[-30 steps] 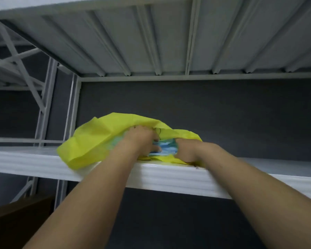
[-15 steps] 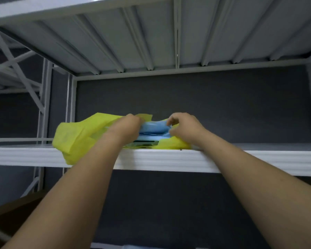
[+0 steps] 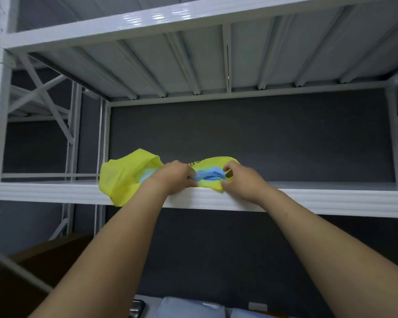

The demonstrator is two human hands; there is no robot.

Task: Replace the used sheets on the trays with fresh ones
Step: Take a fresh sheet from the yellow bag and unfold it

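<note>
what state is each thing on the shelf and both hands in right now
yellow bag: crumpled, open, lying on the shelf edge, one corner hanging over
blue sheets: bunched, partly out of the bag
left hand: closed on the sheets
right hand: fingers pinching the bag
shelf: bare beside the bag

I count two hands: left hand (image 3: 174, 177), right hand (image 3: 241, 182). One yellow bag (image 3: 122, 180) on the shelf (image 3: 308, 198). One bundle of blue sheets (image 3: 208, 175) inside it, individual count unreadable. Two shelf levels visible. Two pale blue pads (image 3: 189, 308) at bottom edge, partly cut off.
</note>
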